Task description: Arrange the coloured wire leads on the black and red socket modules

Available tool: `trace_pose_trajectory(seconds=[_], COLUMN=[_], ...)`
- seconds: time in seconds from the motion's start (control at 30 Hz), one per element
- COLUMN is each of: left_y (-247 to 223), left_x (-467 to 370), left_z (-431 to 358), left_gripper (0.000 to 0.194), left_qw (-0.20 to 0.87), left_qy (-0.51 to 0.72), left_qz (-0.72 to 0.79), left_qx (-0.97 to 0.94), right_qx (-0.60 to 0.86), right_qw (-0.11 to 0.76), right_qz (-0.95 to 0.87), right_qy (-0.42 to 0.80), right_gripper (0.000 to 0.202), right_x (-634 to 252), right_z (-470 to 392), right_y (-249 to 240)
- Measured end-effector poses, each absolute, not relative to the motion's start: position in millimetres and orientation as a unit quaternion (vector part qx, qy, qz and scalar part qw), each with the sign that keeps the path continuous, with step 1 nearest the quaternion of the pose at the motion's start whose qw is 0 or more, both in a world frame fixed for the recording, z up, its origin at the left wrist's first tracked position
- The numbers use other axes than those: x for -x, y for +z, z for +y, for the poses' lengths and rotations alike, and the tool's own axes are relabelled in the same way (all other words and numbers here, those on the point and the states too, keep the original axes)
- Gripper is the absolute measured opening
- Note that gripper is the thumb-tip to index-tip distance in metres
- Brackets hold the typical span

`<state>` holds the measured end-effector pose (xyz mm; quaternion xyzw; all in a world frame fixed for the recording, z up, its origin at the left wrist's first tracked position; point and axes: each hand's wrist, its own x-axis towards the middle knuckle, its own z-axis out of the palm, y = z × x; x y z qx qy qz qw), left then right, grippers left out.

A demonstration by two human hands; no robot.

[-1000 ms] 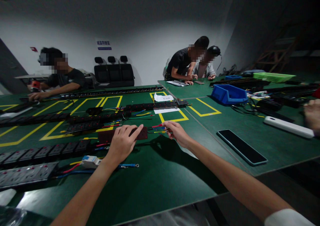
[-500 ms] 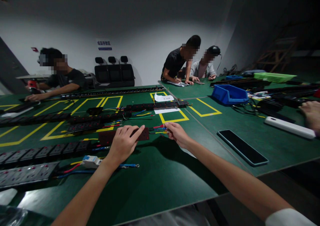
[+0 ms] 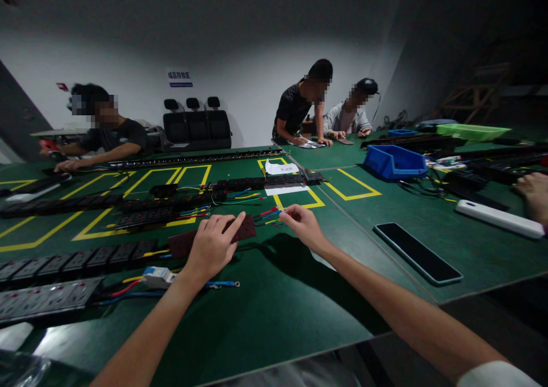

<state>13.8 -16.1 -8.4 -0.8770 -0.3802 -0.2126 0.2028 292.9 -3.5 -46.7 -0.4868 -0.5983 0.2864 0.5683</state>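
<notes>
Left grip (image 3: pixel 210 243) clasped over dark red strip (image 3: pixel 245 228), which lies beneath it; right grip (image 3: pixel 303 227) pinched on coloured leads (image 3: pixel 269 213) beyond strip's end. Judged: leads already attached to strip, tips not yet fastened

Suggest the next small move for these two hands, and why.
Probably fan the coloured wires apart with the right hand: their ends crowd together at its fingertips, while the left hand lies over the dark red strip.

A dark phone (image 3: pixel 417 254) lies near a long white bar (image 3: pixel 499 218).
</notes>
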Motion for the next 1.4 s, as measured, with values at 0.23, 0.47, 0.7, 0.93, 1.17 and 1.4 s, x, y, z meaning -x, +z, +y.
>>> trace_pose_trajectory(seconds=[0.23, 0.47, 0.7, 0.93, 1.17, 1.4], left_y=[-8, -10, -6, -5, -8, -9], left_x=[-14, -14, -14, -15, -15, -13], left_z=[-18, -17, -18, -19, -18, -16], left_gripper=[0.076, 0.074, 0.073, 0.072, 0.074, 0.078], left_qw=[0.203, 0.199, 0.214, 0.225, 0.216, 0.21], left_qy=[-0.206, -0.194, -0.215, -0.233, -0.22, -0.217], left_qz=[-0.373, -0.373, -0.383, -0.403, -0.404, -0.404], left_qx=[0.882, 0.885, 0.872, 0.856, 0.861, 0.863], right_qx=[0.495, 0.484, 0.484, 0.478, 0.47, 0.472], right_qw=[0.568, 0.57, 0.58, 0.553, 0.546, 0.548], right_qz=[-0.588, -0.618, -0.587, -0.588, -0.661, -0.665], right_qy=[0.293, 0.244, 0.291, 0.346, 0.21, 0.184], right_gripper=[0.039, 0.034, 0.04, 0.046, 0.037, 0.036], right_x=[-292, -292, -294, -295, -294, -291], right_z=[-6, -10, -7, -2, -8, -12], right_y=[-40, -41, -39, -47, -46, -42])
